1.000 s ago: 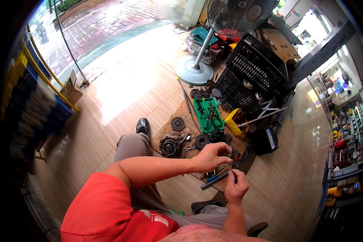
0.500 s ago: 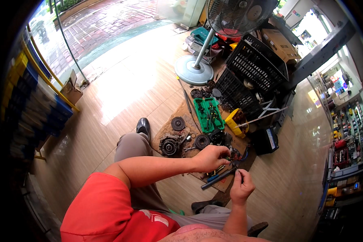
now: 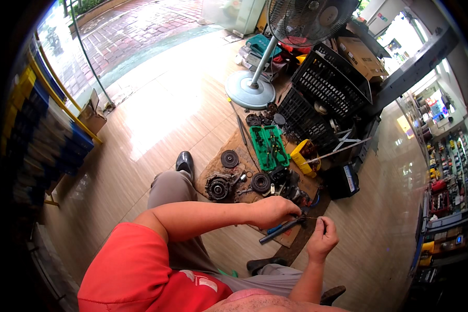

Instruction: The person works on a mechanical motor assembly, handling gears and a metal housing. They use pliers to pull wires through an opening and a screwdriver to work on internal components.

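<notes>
A thin wire-like strand (image 3: 310,218) stretches between my two hands above the right edge of the cardboard. My left hand (image 3: 277,210) is closed at its left end, with the fingertips pressed together by a small dark piece that is too small to name. My right hand (image 3: 322,240) pinches the other end between thumb and fingertips. Just below my left hand, a dark grey tube (image 3: 275,235) lies slanted on the cardboard (image 3: 213,162). Beside the tube is a blue-handled tool (image 3: 274,229), partly covered by that hand.
A green tool case (image 3: 269,148), a round motor part (image 3: 218,187), dark wheels (image 3: 230,159) and a yellow container (image 3: 304,157) sit ahead. Beyond stand black crates (image 3: 330,83) and a fan (image 3: 250,91). A black box (image 3: 340,182) stands to the right, my shoe (image 3: 184,163) left.
My right hand has moved right and slightly up, away from the left one, and the strand now shows between them. My left hand has turned, its fingers lower and closer together.
</notes>
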`<state>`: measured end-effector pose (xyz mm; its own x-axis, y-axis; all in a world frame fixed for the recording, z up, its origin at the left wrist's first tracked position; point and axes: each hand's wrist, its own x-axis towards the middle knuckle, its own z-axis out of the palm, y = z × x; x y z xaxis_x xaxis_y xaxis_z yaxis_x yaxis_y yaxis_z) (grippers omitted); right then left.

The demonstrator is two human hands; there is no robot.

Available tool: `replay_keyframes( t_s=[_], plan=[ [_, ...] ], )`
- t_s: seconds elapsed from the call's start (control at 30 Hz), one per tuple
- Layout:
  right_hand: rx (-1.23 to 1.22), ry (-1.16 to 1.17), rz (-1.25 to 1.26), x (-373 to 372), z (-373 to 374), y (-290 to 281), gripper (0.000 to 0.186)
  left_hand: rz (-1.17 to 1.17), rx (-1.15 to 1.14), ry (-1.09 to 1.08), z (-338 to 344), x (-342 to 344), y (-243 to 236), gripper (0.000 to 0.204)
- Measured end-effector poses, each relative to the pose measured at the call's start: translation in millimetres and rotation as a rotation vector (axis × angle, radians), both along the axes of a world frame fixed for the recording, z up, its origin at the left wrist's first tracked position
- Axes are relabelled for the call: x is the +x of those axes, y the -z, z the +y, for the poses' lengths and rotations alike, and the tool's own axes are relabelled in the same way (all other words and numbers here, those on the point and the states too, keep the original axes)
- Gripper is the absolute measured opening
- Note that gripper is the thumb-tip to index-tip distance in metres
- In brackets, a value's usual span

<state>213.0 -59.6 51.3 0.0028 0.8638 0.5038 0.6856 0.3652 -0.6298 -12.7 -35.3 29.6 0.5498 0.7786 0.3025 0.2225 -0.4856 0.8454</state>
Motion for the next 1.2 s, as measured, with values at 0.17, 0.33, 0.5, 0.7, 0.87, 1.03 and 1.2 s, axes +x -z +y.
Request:
replay_keyframes(
  t_s=[0.17, 0.33, 0.5, 0.7, 0.87, 1.03, 1.2],
  plan=[
    [-0.027, 0.024, 0.011, 0, 2, -1, 0.005, -0.278, -0.457, 0.036, 4, -5, -14, 0.023],
    [-0.112, -0.046, -0.048, -4, 1, -2, 0.006, -0.685, -0.824, 0.049, 11, -13, -15, 0.023],
    [-0.215, -0.115, -0.112, -5, 5, 0, 0.008, -0.978, -0.959, 0.088, 17, -18, -8, 0.025],
    [-0.33, -0.142, -0.244, -3, 7, -1, 0.011, -1.104, -0.99, -0.027, 24, -26, -12, 0.026],
    [-0.432, -0.056, -0.401, 11, 12, 0, 0.013, -1.094, -0.925, -0.121, 31, -35, -17, 0.024],
    [-0.51, 0.095, -0.535, 37, 20, 0, 0.017, -1.052, -0.911, -0.26, 34, -40, -20, 0.023],
    [-0.479, 0.183, -0.581, 40, 19, -8, 0.034, -0.939, -0.867, -0.282, 37, -35, -7, 0.025]
  ],
)
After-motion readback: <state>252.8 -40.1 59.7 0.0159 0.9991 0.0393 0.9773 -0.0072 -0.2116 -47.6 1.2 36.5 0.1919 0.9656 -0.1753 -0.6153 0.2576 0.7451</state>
